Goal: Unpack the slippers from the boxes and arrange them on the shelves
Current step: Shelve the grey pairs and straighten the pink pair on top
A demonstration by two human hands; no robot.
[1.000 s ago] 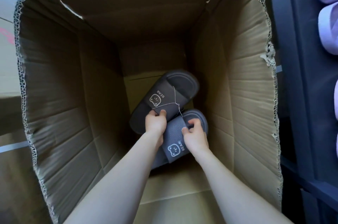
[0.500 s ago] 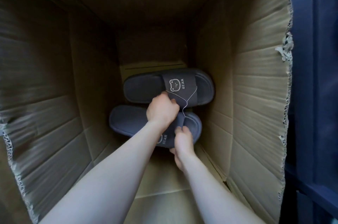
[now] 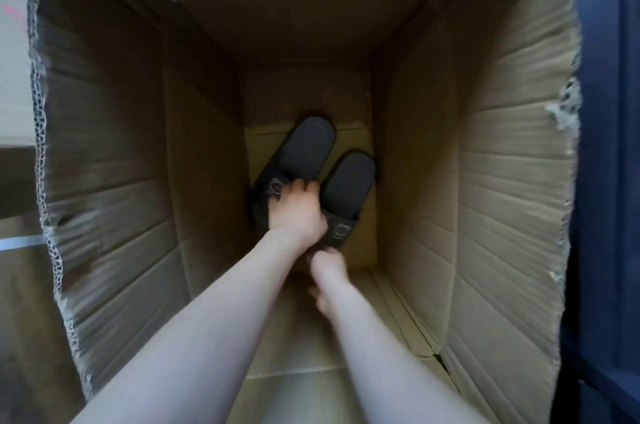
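Slippers lie at the bottom of the box (image 3: 502,181), dark and insole-up with heels pointing away. The left slipper (image 3: 304,149) is just beside the right slipper (image 3: 349,181). The left hand (image 3: 298,212) grips the left slipper at its strap, with the fingers (image 3: 304,186) curled over the strap's edge beside the printed mark. The right hand (image 3: 327,267) sits nearer, just under the strap ends. It is blurred, so I cannot tell how its fingers are set or whether they hold anything. A dark blue frame (image 3: 606,146) stands right of the box.
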